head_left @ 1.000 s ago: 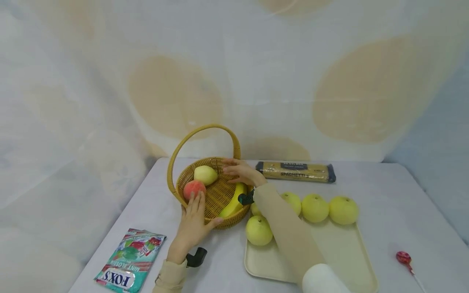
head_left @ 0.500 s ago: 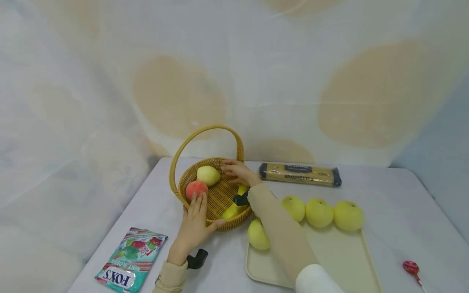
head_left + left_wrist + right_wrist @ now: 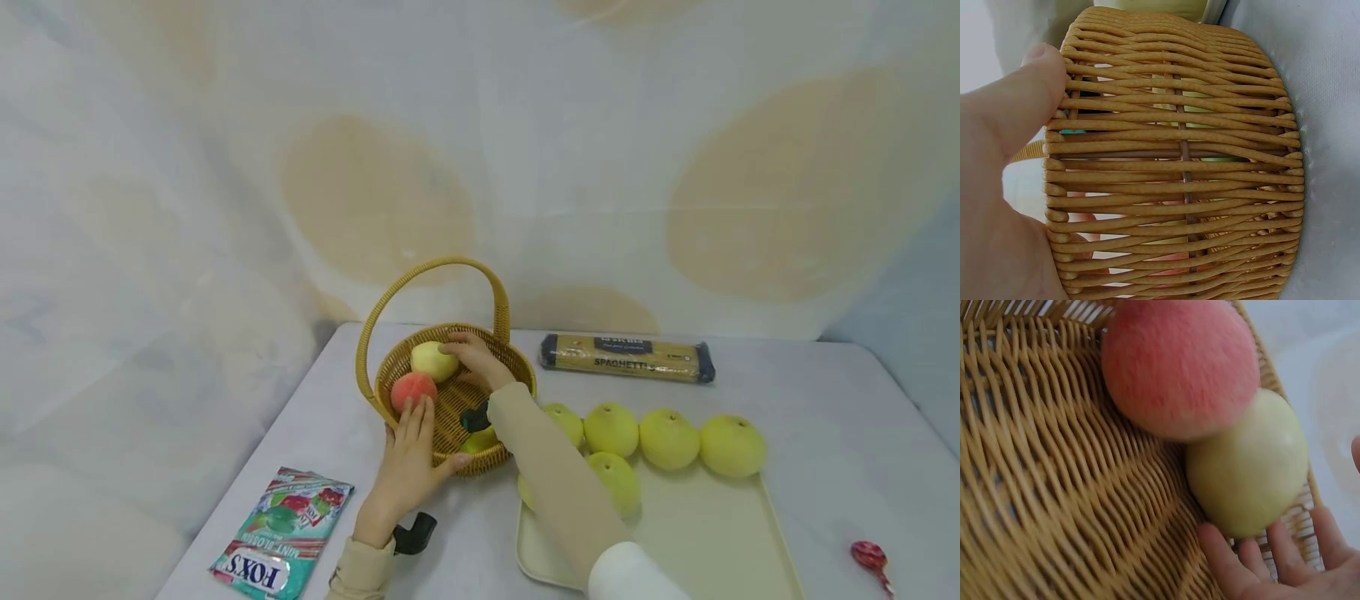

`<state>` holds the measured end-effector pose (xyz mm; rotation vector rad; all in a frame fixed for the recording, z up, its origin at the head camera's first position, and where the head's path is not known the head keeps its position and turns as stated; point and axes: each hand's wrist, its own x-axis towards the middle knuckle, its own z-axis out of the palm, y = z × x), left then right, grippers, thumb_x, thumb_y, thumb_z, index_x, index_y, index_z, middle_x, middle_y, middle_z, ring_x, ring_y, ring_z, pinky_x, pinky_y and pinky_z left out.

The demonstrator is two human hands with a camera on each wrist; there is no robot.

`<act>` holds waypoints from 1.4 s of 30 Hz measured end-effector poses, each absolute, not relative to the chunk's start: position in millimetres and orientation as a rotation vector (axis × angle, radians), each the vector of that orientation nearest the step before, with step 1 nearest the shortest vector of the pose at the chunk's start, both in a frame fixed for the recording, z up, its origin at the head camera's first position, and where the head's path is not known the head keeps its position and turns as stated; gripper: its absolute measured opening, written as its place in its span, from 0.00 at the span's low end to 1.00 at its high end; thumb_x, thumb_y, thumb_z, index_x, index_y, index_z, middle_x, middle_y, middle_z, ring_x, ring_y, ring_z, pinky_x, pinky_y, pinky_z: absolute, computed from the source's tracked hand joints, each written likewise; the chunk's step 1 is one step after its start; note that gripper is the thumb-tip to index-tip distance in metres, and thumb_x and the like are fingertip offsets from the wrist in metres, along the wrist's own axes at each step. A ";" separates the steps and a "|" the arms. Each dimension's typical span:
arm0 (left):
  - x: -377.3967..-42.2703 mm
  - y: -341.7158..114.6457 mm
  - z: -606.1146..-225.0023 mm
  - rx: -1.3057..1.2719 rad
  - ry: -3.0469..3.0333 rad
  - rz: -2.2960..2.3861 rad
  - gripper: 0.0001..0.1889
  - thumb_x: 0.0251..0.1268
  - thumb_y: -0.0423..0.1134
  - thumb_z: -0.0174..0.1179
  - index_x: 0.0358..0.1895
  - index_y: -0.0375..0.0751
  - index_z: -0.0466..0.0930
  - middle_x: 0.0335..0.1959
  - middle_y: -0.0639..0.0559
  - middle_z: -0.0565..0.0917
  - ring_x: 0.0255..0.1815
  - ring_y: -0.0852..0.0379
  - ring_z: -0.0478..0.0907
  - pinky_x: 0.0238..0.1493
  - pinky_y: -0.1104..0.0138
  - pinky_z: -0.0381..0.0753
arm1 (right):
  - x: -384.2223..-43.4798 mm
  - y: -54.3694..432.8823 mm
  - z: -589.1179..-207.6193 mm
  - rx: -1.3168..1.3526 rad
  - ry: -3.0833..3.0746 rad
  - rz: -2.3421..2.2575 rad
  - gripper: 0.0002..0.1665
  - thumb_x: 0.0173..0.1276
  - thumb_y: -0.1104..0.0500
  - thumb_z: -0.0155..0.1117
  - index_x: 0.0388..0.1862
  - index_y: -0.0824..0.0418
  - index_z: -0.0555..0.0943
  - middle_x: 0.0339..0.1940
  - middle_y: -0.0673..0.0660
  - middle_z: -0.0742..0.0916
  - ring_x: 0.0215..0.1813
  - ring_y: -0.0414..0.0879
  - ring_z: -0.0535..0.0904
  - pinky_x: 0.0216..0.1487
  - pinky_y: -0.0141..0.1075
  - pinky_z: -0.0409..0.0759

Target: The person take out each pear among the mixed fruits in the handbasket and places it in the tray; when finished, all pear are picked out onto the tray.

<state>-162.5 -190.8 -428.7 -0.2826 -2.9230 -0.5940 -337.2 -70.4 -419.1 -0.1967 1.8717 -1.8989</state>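
Note:
A wicker basket (image 3: 483, 463) with an arched handle holds a pink peach (image 3: 412, 388), a pale yellow-green fruit (image 3: 431, 361) and a banana (image 3: 478, 440), mostly hidden by the right forearm. My left hand (image 3: 408, 475) lies over the basket's front-left rim. Its straight fingers reach in to the peach, and its thumb lies along the rim in the left wrist view. My right hand (image 3: 480, 362) is inside the basket, its fingertips against the pale fruit in the right wrist view. That fruit lies against the peach (image 3: 1179, 362).
Right of the basket, a cream tray (image 3: 712, 533) carries several round yellow fruits (image 3: 669, 439). A spaghetti packet (image 3: 627, 358) lies behind it. A FOX'S candy bag (image 3: 282, 533) sits front left; a lollipop (image 3: 868, 554) lies far right.
My right hand has moved left inside the basket, from near the banana to the pale fruit. The left hand stays at the rim by the peach. The whole scene shifts slightly right.

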 end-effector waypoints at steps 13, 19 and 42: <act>-162.3 -192.2 -429.2 -0.286 -2.946 -0.619 0.53 0.61 0.63 0.58 0.75 0.27 0.47 0.77 0.30 0.50 0.79 0.34 0.40 0.69 0.30 0.42 | -314.8 -106.4 -422.5 -0.302 1.890 -1.752 0.41 0.68 0.48 0.62 0.75 0.61 0.59 0.74 0.64 0.64 0.71 0.61 0.66 0.68 0.53 0.69; -160.3 -191.6 -429.7 -0.302 -2.937 -0.629 0.52 0.61 0.62 0.58 0.75 0.26 0.47 0.77 0.31 0.49 0.79 0.34 0.39 0.68 0.28 0.43 | -310.4 -115.2 -426.4 -0.435 1.862 -1.594 0.40 0.66 0.46 0.64 0.72 0.59 0.65 0.69 0.59 0.72 0.60 0.50 0.75 0.59 0.42 0.77; -173.0 -197.6 -429.5 -0.275 -2.933 -0.593 0.53 0.61 0.64 0.58 0.75 0.26 0.48 0.77 0.29 0.50 0.79 0.33 0.41 0.68 0.29 0.43 | -334.0 -56.4 -398.1 -0.256 1.751 -1.983 0.38 0.71 0.50 0.56 0.76 0.57 0.58 0.70 0.64 0.69 0.64 0.60 0.73 0.62 0.55 0.75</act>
